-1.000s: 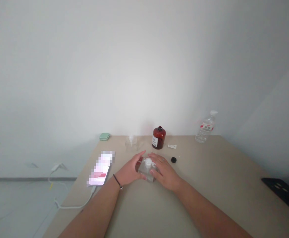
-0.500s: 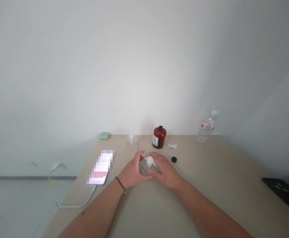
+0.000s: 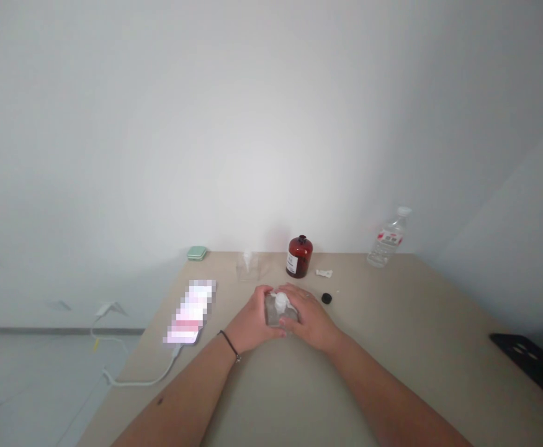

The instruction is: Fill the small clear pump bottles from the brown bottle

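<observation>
Near the middle of the table I hold a clear, square container with a white round top [image 3: 280, 303] between both hands. My left hand [image 3: 252, 323] wraps round its left side, thumb at the near edge and fingers at the far corner. Round the right side curls my right hand [image 3: 311, 320], its thumb against the near right part by the white top and its fingers over the far edge. The fingers hide parts of the container's sides. A small black cap [image 3: 326, 298] lies just right of my right hand.
Behind stand a brown bottle [image 3: 300, 257] without a cap, a clear box with a white cone-shaped piece [image 3: 247, 267] and a tilted water bottle [image 3: 387, 241]. A white scrap [image 3: 324, 273], a lit phone [image 3: 191, 311] on a cable, a green case [image 3: 197, 253] and a black object [image 3: 527, 360] lie around.
The clear container has turned slightly, so its near side faces me more squarely. My left fingers have closed in against its left side. The right hand has barely moved.
</observation>
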{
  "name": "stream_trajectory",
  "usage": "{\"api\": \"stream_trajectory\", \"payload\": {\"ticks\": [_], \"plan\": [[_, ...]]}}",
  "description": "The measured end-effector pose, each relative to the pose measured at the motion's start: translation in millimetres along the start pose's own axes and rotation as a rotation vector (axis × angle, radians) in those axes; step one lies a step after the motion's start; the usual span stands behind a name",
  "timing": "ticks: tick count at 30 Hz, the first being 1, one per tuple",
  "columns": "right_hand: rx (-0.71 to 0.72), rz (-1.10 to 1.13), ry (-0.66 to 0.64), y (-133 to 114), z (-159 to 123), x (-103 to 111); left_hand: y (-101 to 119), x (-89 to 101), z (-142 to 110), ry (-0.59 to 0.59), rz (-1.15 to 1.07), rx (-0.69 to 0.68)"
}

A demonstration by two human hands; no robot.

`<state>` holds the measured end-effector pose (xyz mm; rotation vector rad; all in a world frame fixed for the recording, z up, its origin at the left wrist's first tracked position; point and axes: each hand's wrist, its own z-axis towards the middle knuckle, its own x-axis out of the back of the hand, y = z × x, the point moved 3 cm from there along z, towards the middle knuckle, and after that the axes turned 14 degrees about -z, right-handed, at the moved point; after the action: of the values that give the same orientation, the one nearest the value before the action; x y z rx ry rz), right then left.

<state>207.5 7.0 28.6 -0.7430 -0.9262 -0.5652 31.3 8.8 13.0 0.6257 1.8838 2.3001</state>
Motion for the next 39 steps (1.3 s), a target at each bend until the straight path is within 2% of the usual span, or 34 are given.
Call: {"api": "stream_trajectory", "payload": {"ticks": [5, 8, 12, 16, 20, 22, 25, 29, 33, 39], "plan": [[-0.026, 0.108, 0.051, 0.7, 2.6, -1.7, -1.3, 10.2, 3.4, -0.083, -0.078, -0.081], [-0.072, 0.187, 0.054, 0.6, -0.5, -5.1, -4.2, 18.9, 6.7, -0.051, -0.012, -0.144], [-0.178, 0.281, 0.073, -1.8, -6.1, -11.1, -16.9, 23.9, 7.7, 0.043, -0.065, -0.029], [-0.267, 0.343, 0.155, -4.7, -8.9, -17.7, -20.2, 10.6, 6.1, 0.095, -0.155, -0.025], [-0.321, 0.433, 0.242, -3.5, -7.9, -23.1, -11.1, -6.4, 7.2, 0.298, -0.017, -0.008], [-0.373, 0.504, 0.292, -0.4, -5.7, -24.3, -4.3, -11.5, 8.9, 0.344, 0.042, -0.037], [-0.499, 0.657, 0.341, 7.9, -0.8, -26.1, 3.6, -13.1, 9.9, 0.336, 0.067, -0.093], [-0.624, 0.800, 0.337, 21.4, 5.8, -29.2, 8.3, -13.9, 5.7, 0.278, 0.035, -0.135], [-0.664, 0.953, 0.311, 27.7, 8.7, -32.0, 10.9, -20.1, 0.7, 0.198, -0.073, -0.163], [-0.668, 1.184, 0.259, 18.6, 5.2, -33.9, 9.7, -17.8, -0.3, 0.165, -0.324, -0.192]]}}
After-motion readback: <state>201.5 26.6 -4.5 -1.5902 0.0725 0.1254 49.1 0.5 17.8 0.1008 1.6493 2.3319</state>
